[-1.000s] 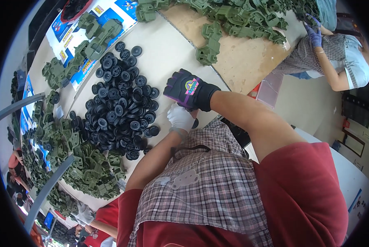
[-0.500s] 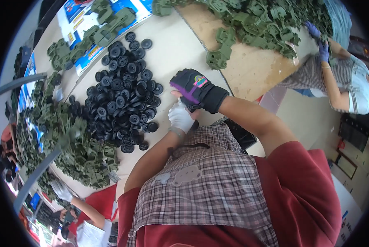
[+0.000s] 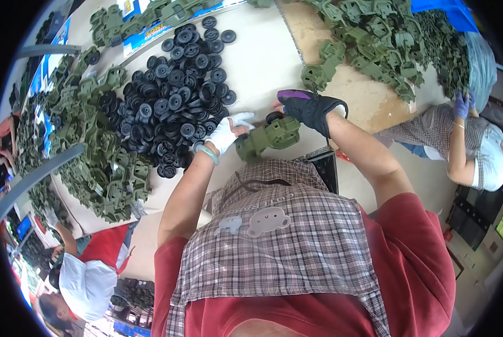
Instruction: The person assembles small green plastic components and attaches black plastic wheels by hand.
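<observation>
Olive green, the vehicle-shaped part [image 3: 271, 136] sits near the centre of the frame, between the two hands and just above the edge of the plaid apron [image 3: 274, 236]. A black wheel [image 3: 274, 117] shows at its upper edge. The left hand [image 3: 224, 135], in a white glove with some bare fingertips, is partly open, fingers stretched toward the part's left end; whether they touch it cannot be told. The right hand [image 3: 307, 109], in a black and purple glove, is bent over the part's upper right, with bare fingertips just beside the wheel; how tightly it is closed, or whether it grips the part, cannot be made out.

Left of centre, a heap of black wheels [image 3: 175, 104] lies on the pale table [image 3: 257, 56]. More green parts [image 3: 102, 163] are piled at the left of the frame, and another green pile [image 3: 383, 50] fills the upper right. At the right edge, a co-worker [image 3: 484, 151] wears purple gloves [image 3: 461, 106].
</observation>
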Motion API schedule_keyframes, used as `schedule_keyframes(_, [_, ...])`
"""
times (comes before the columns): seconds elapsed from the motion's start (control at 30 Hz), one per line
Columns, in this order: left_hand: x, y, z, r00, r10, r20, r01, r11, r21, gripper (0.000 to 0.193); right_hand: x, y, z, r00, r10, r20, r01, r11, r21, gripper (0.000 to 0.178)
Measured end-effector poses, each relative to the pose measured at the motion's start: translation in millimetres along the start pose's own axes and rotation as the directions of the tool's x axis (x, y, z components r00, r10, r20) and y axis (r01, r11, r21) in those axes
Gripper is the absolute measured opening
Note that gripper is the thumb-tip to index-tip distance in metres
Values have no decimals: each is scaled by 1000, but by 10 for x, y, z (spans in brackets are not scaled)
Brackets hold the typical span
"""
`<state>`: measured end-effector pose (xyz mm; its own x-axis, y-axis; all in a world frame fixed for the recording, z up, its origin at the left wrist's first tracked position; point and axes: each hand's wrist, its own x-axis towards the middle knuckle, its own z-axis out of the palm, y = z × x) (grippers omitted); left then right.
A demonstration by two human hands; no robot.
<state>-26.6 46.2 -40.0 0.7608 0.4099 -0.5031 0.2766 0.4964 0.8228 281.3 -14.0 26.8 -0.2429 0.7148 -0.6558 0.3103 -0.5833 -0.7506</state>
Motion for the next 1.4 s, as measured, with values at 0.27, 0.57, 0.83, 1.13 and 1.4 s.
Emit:
schedule_keyframes(0.27, [-443, 581, 876, 902, 428, -51, -94, 310, 946, 79, 238, -703, 54, 836, -500, -225, 155, 609, -778, 49])
schedule_keyframes(0.57, [-240, 594, 739, 983, 130, -132, 109, 170, 979, 79, 993, -1061, 702, 834, -552, -6, 246, 382, -891, 45])
schedule_keyframes(0.83, [-356, 672, 490, 993, 99, -66, 31, 322, 946, 86, 550, -926, 289, 764, -644, -29, 428, 541, -724, 40])
schedule_keyframes(1.13, [-377, 584, 692, 992, 121, -35, 7, 227, 974, 64, -527, -330, 254, 865, -502, -23, 436, 773, -461, 53])
schedule_keyframes(1.4, [-332, 498, 661, 987, 162, 3, -48, 272, 961, 63, -512, -473, 350, 822, -557, 115, 457, 527, -717, 53])
